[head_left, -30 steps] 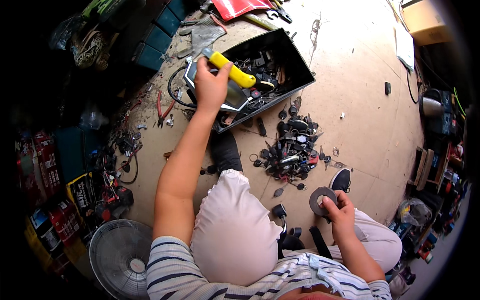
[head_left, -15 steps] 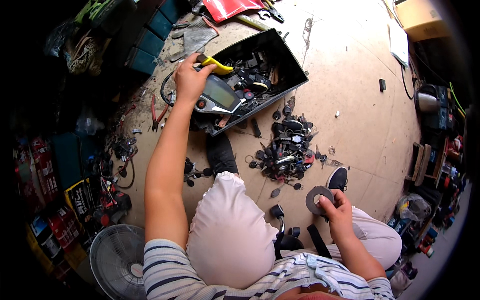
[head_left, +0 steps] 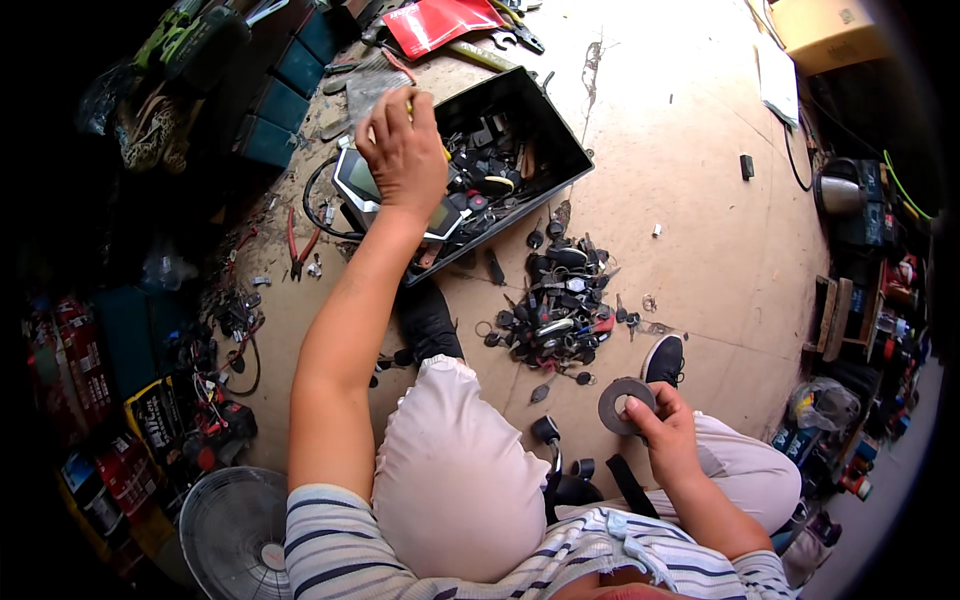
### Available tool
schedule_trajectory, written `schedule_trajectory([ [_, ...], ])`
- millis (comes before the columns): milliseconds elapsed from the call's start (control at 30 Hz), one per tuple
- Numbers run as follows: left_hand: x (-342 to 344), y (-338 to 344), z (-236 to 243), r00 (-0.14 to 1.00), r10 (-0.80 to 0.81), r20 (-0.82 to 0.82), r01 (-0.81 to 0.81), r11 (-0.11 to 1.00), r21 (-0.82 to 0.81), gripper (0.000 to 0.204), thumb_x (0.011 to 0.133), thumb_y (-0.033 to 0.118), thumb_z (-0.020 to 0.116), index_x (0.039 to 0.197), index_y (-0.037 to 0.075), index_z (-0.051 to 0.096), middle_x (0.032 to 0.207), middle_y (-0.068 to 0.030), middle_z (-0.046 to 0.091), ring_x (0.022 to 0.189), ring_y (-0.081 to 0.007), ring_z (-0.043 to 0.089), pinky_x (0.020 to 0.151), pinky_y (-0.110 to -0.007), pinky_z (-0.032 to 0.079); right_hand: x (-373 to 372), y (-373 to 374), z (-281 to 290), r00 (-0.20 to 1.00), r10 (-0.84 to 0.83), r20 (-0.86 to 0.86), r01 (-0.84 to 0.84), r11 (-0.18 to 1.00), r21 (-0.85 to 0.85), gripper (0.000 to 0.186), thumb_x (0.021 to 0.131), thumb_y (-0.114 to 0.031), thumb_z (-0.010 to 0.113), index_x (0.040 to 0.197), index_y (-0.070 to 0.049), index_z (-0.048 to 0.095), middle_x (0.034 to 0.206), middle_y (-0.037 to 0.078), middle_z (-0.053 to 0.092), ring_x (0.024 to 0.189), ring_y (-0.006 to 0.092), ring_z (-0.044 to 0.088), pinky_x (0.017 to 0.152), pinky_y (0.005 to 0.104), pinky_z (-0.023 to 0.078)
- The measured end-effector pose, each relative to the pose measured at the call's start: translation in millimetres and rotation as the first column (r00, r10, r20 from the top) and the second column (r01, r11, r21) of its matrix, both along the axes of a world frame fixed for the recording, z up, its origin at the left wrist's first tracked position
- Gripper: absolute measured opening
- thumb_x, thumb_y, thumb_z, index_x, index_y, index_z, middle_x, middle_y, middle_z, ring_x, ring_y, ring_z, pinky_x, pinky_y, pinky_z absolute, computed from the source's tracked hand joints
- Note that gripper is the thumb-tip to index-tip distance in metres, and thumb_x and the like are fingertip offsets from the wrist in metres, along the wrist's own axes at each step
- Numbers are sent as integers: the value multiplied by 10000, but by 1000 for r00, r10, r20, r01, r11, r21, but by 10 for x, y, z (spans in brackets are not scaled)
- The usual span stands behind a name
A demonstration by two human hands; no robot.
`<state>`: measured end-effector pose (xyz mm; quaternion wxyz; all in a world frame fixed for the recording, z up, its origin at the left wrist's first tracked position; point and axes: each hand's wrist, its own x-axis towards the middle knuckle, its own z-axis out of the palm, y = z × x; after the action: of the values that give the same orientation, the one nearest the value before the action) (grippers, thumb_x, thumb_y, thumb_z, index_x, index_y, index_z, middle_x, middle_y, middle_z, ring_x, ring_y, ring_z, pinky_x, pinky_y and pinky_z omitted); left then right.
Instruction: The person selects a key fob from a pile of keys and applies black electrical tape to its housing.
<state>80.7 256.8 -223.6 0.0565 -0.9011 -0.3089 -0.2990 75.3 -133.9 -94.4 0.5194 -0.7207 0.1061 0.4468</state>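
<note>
My left hand (head_left: 405, 150) is over the left end of a black open bin (head_left: 545, 190), its fingers curled round a yellow-handled tool (head_left: 446, 152). Only small bits of yellow show past the hand, so the tool's kind is hidden. Below that hand lies a grey display unit (head_left: 357, 178) with a black cable, partly over the bin's edge. Keys and small black parts (head_left: 488, 165) fill much of the bin. Near my right knee, my right hand (head_left: 668, 432) pinches a roll of dark tape (head_left: 609, 408), thumb across its core.
Many keys (head_left: 560, 305) lie heaped on the floor in front of the bin. Red-handled pliers (head_left: 299, 245) lie left of it; a glove (head_left: 375, 85) and red packet (head_left: 440, 25) lie beyond. A fan (head_left: 235, 530) stands at the lower left, shelves (head_left: 850, 320) at the right.
My left hand has turned over and shifted slightly up and right, now covering most of the yellow-handled tool. The right hand keeps the tape. The whole view has shifted a little.
</note>
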Motion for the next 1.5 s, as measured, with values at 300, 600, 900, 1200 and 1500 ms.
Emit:
schedule_trajectory([
  [300, -15, 26, -64, 993, 44, -113, -54, 995, -88, 265, 763, 92, 584, 1027, 85, 596, 1279, -86, 446, 1300, -287, 312, 1039, -474, 219, 56, -75, 70, 998, -66, -7, 66, 998, 6, 110, 864, -88, 643, 918, -32, 565, 831, 28, 636, 762, 80, 593, 738, 232, 478],
  [600, 588, -211, -1063, 873, -452, -181, 349, 841, -414, 329, 799, 43, 512, 1126, 29, 534, 1173, -141, 531, 1160, -294, 497, 940, -410, 445, 52, -72, 108, 999, -40, -15, 40, 999, -1, 124, 862, -135, 641, 916, -43, 577, 816, 19, 635, 757, 78, 584, 740, 227, 461],
  [900, 827, -325, -944, 764, -370, -529, -53, 780, -623, 627, 727, 285, 733, 1274, 169, 450, 1139, -130, 565, 1029, -302, 583, 846, -426, 490, 57, -119, 96, 999, -37, -21, 37, 999, 25, 115, 871, -92, 637, 937, -34, 563, 845, 30, 640, 781, 82, 599, 752, 231, 473],
  [1200, 246, -557, -838, 885, -415, -212, 53, 543, -838, 207, 781, 144, 634, 978, 93, 600, 974, -136, 640, 920, -338, 601, 747, -448, 482, 52, -135, 79, 999, -36, -7, 36, 999, 21, 109, 869, -88, 638, 925, -35, 560, 840, 28, 638, 775, 80, 595, 747, 228, 471],
  [1500, -77, -692, -464, 873, 229, 430, 480, -255, -839, 159, 907, 110, 553, 1036, 17, 541, 1025, -94, 633, 951, -165, 614, 804, -285, 489, 39, -19, 56, 999, -35, 33, 35, 999, 4, 132, 867, -129, 634, 939, -36, 572, 811, 28, 624, 757, 85, 579, 733, 228, 459],
])
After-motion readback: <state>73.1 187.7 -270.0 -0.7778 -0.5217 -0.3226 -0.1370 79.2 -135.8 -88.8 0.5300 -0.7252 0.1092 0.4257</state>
